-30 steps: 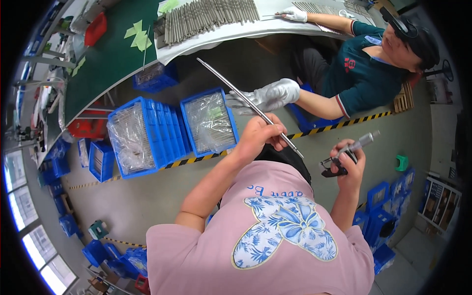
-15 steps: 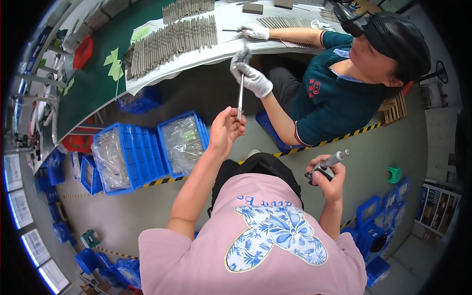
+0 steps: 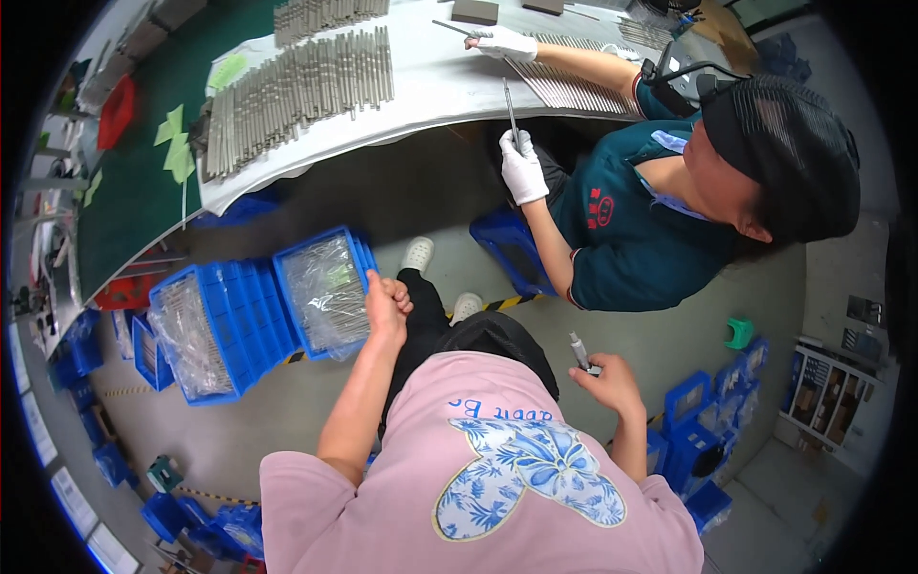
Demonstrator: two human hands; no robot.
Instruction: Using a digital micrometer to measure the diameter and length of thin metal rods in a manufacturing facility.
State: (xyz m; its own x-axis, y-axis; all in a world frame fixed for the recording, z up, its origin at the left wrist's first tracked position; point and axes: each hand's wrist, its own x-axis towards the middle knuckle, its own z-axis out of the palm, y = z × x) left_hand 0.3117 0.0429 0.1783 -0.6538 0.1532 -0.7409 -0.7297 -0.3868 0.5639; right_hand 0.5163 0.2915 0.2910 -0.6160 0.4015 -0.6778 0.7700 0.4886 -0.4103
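Observation:
My left hand (image 3: 387,304) hangs in front of my left hip, near a blue crate of bagged rods. Its fingers are curled in and nothing shows in them. Away to the right, my right hand (image 3: 612,383) is closed round a micrometer (image 3: 579,350), whose grey barrel points up past my thumb; the rest of it is hidden by the hand. Across from me, a co-worker's white-gloved hand (image 3: 524,172) holds a slim metal rod (image 3: 512,110) upright. The co-worker's other gloved hand (image 3: 502,43) holds a thin dark rod (image 3: 451,29) over the table.
Rows of metal rods (image 3: 306,91) lie on the white-covered table (image 3: 430,91). Blue crates (image 3: 244,320) with bagged rods stand at my left. The seated co-worker (image 3: 650,220) is ahead right. More blue crates (image 3: 693,430) stand at lower right.
The metal rod has left my left hand and is now in the co-worker's glove. My left hand has dropped down and left; my right hand with the micrometer has lowered slightly and shifted left.

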